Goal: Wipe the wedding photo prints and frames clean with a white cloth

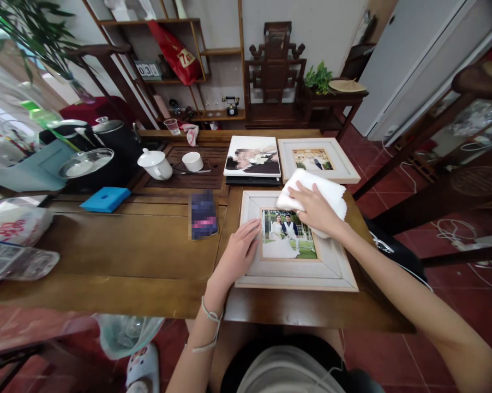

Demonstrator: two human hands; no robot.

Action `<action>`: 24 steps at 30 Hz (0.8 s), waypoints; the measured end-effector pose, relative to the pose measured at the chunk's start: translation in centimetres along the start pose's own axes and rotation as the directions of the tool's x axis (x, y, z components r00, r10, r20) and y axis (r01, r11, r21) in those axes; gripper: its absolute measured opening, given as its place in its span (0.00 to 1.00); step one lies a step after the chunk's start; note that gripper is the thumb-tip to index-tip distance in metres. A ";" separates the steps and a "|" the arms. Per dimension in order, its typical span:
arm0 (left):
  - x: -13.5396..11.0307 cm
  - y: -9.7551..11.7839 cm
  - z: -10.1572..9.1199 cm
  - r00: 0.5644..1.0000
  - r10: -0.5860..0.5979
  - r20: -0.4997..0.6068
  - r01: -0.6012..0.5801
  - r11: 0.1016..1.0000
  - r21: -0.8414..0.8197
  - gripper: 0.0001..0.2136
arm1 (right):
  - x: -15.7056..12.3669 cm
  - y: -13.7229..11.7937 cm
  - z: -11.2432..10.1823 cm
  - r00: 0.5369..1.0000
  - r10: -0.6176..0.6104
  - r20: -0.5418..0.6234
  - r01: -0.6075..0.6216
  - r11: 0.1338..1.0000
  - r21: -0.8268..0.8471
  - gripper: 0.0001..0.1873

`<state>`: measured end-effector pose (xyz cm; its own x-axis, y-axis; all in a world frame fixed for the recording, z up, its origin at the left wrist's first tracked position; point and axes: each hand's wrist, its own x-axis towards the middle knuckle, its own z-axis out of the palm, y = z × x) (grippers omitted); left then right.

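A white picture frame holding a wedding photo lies flat near the front edge of the wooden table. On its left border rests my left hand, fingers laid flat and reaching toward the photo's edge. My right hand presses a bunched white cloth against the frame's upper right part, partly covering the photo's corner. Behind, a second white picture frame with a photo lies on the table, close to the cloth. Left of that is a stack topped by a photo album.
A blurred dark phone-like item lies left of the frame. Farther left are a blue block, a white lidded cup, a small white cup, a pot and plastic bags. A wooden chair stands at right.
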<state>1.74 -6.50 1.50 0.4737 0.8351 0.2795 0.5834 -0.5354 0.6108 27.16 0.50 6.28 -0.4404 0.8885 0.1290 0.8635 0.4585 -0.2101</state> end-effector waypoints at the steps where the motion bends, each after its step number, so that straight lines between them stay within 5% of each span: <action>1: 0.0 0.0 0.0 1.000 0.002 -0.003 -0.002 1.000 -0.002 0.19 | -0.5 -0.8 0.0 0.998 -0.036 0.049 0.035 0.999 0.015 0.36; 7: -0.1 0.0 0.1 1.000 0.003 -0.009 -0.003 1.000 -0.001 0.20 | -7.3 -6.0 -1.7 0.911 -0.267 0.314 0.220 0.959 0.179 0.41; 11: -0.1 0.2 -0.1 1.000 -0.009 0.004 0.009 1.000 0.011 0.20 | -11.2 -7.4 -3.2 0.858 -0.363 0.363 0.257 0.916 0.309 0.46; 18: -0.1 0.1 0.0 1.000 -0.002 0.004 0.002 1.000 0.030 0.19 | -10.8 -3.2 -1.0 0.941 -0.303 0.150 0.293 0.952 0.086 0.41; 24: -0.2 -0.2 0.1 1.000 0.016 -0.008 -0.016 1.000 0.025 0.19 | -6.0 2.4 -0.6 0.992 -0.097 -0.083 0.077 0.973 -0.217 0.31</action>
<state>1.62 -6.59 1.21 0.4776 0.8274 0.2955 0.5919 -0.5515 0.5878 32.02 -3.74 5.60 -0.5005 0.8350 0.2286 0.8596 0.5108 0.0160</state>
